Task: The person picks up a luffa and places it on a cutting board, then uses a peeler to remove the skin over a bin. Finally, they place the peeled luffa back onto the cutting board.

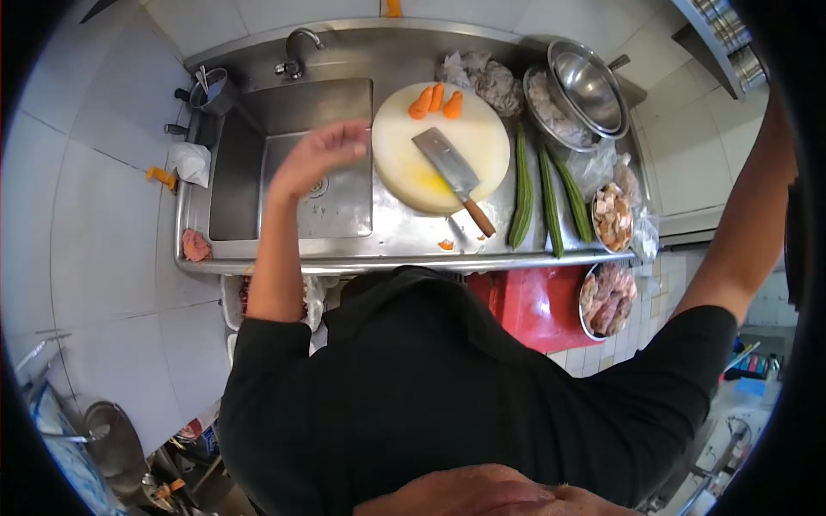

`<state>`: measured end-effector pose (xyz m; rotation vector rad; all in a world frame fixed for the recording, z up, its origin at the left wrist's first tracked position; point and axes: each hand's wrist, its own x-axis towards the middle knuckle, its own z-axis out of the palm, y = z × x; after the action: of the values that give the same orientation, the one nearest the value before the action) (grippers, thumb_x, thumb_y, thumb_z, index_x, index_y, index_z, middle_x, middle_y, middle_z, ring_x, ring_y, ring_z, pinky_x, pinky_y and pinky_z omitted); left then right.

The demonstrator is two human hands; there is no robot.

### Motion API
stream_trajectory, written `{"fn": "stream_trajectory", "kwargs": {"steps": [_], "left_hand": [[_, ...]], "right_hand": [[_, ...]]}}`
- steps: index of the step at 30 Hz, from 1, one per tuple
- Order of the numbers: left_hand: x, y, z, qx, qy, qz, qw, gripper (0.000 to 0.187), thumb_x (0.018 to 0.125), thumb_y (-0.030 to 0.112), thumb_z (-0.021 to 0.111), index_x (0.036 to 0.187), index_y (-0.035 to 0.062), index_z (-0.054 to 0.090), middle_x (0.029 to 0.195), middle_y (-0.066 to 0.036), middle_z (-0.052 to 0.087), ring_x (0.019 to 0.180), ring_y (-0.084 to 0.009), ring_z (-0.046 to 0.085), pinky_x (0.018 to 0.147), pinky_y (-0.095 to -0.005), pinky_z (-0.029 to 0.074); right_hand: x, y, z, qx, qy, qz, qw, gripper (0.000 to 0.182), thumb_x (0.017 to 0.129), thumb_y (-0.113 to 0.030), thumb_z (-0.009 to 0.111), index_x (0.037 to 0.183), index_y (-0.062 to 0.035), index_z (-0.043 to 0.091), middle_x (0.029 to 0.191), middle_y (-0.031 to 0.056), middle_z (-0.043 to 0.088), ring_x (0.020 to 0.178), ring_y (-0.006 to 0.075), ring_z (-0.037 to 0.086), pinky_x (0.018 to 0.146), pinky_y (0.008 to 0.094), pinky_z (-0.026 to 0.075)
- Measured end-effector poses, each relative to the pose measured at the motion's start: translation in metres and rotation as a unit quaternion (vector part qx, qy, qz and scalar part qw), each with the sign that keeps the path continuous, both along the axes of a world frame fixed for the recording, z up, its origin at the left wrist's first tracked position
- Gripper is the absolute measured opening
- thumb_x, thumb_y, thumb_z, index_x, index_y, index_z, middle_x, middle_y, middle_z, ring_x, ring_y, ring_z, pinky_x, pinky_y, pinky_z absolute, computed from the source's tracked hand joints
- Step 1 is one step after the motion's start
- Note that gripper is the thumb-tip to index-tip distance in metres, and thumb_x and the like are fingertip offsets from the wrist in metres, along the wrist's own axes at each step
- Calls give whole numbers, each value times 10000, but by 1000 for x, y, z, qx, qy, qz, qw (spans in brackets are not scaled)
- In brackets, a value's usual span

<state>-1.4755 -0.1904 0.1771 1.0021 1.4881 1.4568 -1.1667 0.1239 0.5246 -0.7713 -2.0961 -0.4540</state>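
Observation:
My left hand point(320, 156) hovers over the sink basin beside the left edge of a round white cutting board point(396, 176). It holds nothing; its fingers are loosely curled and apart from the thumb. My right arm reaches up along the right side, and its hand is out of sight. On the board lie three carrot pieces point(437, 101) near the far edge. A cleaver point(446, 161) rests diagonally on it, wooden handle sticking out past the near edge. Several long ridged green gourds point(523, 189) lie right of the board.
Steel bowls point(588, 89) stand at the back right beside plastic bags point(489, 79). A bowl of cut meat point(613, 219) sits at the counter's right end, another meat bowl point(607, 301) below. The faucet point(297, 56) rises behind the sink point(237, 181). A shelf point(718, 43) juts out upper right.

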Motion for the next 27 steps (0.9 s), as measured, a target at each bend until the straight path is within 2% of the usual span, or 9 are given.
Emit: {"fn": "stream_trajectory", "kwargs": {"steps": [3, 6, 9, 10, 16, 19, 22, 25, 27], "left_hand": [[10, -22, -73, -91, -60, 23, 994, 422, 871, 171, 667, 1251, 13, 573, 1132, -64, 635, 1027, -143, 596, 941, -284, 443], [16, -33, -133, -149, -58, 23, 987, 424, 877, 166, 660, 1258, 6, 566, 1122, -67, 634, 1028, -141, 591, 935, -275, 444], [28, -32, -151, -162, -94, 9, 982, 429, 876, 151, 660, 1262, -7, 558, 1111, -76, 634, 1034, -143, 588, 933, -273, 446], [32, -31, -153, -159, -83, 9, 984, 453, 861, 150, 677, 1256, -32, 550, 1075, -95, 639, 989, -149, 603, 896, -273, 470], [23, -13, -172, -125, -104, -18, 987, 489, 843, 146, 701, 1266, -33, 535, 1107, -102, 628, 1007, -155, 603, 912, -275, 467], [3, 28, -164, -88, -54, -9, 995, 542, 823, 168, 733, 1279, -33, 520, 1139, -104, 615, 1047, -168, 588, 928, -281, 462], [-18, 99, -158, -8, 109, 52, 993, 697, 752, 249, 796, 1311, -29, 484, 1243, -167, 560, 1163, -252, 536, 982, -346, 440], [-28, 173, -137, 74, 310, 102, 942, 877, 665, 350, 835, 1353, -15, 431, 1307, -224, 491, 1225, -364, 470, 1019, -435, 405], [-20, 212, -128, 35, 382, 112, 917, 935, 648, 396, 837, 1377, 4, 401, 1341, -205, 472, 1247, -356, 453, 1028, -450, 396]], "right_hand": [[-19, 12, -7, -24, -20, -32, 999, 229, 857, -101, 677, 1070, -20, 683, 988, 83, 701, 932, 189, 650, 875, 304, 473], [-24, 16, -10, -33, -21, -45, 998, 229, 854, -97, 679, 1069, -20, 682, 991, 84, 700, 932, 188, 650, 873, 303, 474], [-30, 20, -14, -41, -22, -61, 997, 229, 851, -93, 681, 1068, -20, 680, 994, 85, 698, 931, 186, 649, 871, 303, 474], [-30, 21, -16, -44, -21, -65, 997, 229, 850, -92, 681, 1067, -20, 680, 995, 86, 697, 931, 186, 649, 870, 302, 475], [-31, 26, -17, -55, -13, -81, 995, 230, 844, -83, 685, 1065, -20, 677, 1000, 88, 694, 929, 183, 648, 867, 301, 477], [-29, 25, -17, -57, -9, -85, 995, 231, 841, -79, 686, 1063, -20, 676, 1003, 89, 692, 929, 181, 648, 865, 301, 477], [-24, 23, -19, -64, 1, -89, 994, 231, 838, -75, 688, 1062, -20, 674, 1006, 91, 691, 928, 180, 647, 863, 300, 478], [-22, 23, -19, -68, 12, -91, 993, 232, 835, -70, 689, 1061, -20, 673, 1009, 92, 689, 927, 178, 647, 861, 300, 479], [-22, 22, -22, -71, 21, -85, 994, 233, 833, -68, 690, 1060, -20, 672, 1011, 93, 688, 927, 177, 646, 860, 299, 480]]}}
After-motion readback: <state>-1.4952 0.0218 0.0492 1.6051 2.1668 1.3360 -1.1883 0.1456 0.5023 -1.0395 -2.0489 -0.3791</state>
